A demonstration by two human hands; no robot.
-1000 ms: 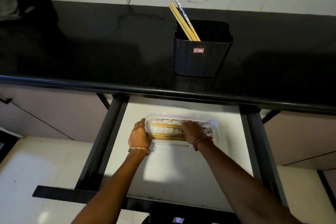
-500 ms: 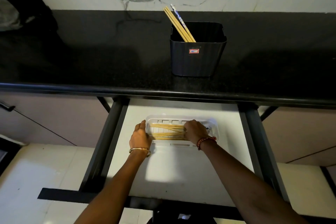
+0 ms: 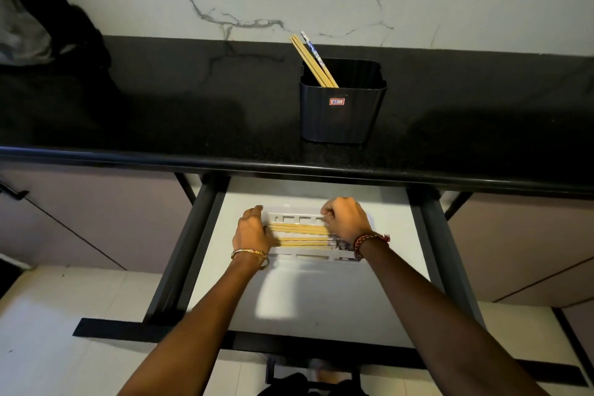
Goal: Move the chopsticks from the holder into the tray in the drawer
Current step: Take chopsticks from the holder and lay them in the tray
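Note:
A dark square holder stands on the black counter with a few wooden chopsticks and one patterned one leaning out of it to the left. Below, in the open drawer, a clear slotted tray holds several wooden chopsticks lying sideways. My left hand rests against the tray's left end, fingers on the chopstick tips. My right hand lies curled over the tray's right part, fingers closed at the chopsticks' right ends; what it grips is hidden.
The counter's front edge overhangs the back of the drawer. Dark drawer rails run down both sides. A dark bundle sits at the counter's far left. Pale floor tiles lie beneath.
The chopsticks in the tray now lie closer together and more parallel. My right hand has lifted slightly toward the tray's back edge. My left hand stays at the tray's left end.

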